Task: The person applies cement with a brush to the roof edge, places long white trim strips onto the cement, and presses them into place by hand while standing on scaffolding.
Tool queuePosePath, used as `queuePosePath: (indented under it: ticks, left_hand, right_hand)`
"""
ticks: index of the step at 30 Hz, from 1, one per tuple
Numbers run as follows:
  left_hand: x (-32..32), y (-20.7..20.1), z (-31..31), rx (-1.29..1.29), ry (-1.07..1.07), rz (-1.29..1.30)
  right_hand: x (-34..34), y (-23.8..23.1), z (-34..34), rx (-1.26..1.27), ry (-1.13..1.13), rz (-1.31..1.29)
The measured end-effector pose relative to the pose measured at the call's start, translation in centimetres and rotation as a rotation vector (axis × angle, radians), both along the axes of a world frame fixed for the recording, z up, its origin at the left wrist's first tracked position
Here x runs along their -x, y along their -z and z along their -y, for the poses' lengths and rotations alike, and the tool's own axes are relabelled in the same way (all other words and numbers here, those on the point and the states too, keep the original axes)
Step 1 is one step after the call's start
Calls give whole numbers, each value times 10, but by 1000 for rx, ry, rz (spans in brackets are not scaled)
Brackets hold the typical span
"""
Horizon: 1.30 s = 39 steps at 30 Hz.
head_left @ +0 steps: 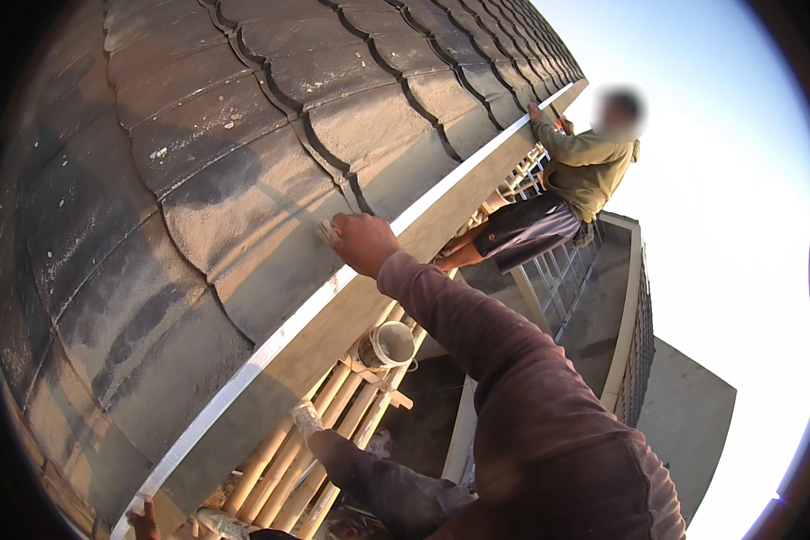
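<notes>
Across the lower edge of the tiled roof [234,202] my right arm is stretched out. My right hand [364,243] is closed around a small pale, light-coloured piece [328,233] and presses it on the tiles just above the white edge strip [283,335]. The kind of this piece is too small to make out. At the lower left, part of my left hand [142,520] shows, its fingers curled at the roof's edge; the rest of it is cut off by the picture's dark rim.
Below the edge runs a scaffold of bamboo poles [288,463], where my feet stand. A mortar-smeared bucket [391,345] sits on it. Farther along, another person [585,171] works at the same edge. A ladder [558,288] and a lower building [684,396] lie beyond the drop.
</notes>
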<state>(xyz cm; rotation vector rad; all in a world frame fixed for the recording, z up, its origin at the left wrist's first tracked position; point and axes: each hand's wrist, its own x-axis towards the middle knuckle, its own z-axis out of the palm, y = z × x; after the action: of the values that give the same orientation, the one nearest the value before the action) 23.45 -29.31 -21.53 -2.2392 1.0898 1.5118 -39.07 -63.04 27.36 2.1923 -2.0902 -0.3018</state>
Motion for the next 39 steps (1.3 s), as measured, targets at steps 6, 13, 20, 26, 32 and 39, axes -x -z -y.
queuePosePath:
  ticks: [6, 13, 20, 26, 32, 39]
  left_hand:
    - [-1, -8, 1, -4, 37, 12]
    - [0, -10, 4, -2, 28, -7]
    - [0, -2, 1, 11, 3, -10]
    - [2, -1, -1, 46, -15, -20]
    - [5, -6, 1, 16, -5, -18]
    - [5, -7, 1, 8, -10, 8]
  right_hand:
    - [3, 8, -3, 3, -13, -56]
    - [5, 11, 4, -27, -29, -71]
    - [-13, 25, 5, -40, -24, -105]
    - [-18, 32, 8, -50, -76, -58]
    - [-32, 46, 5, -54, -108, -129]
    - [-38, 38, 4, -63, -189, 89]
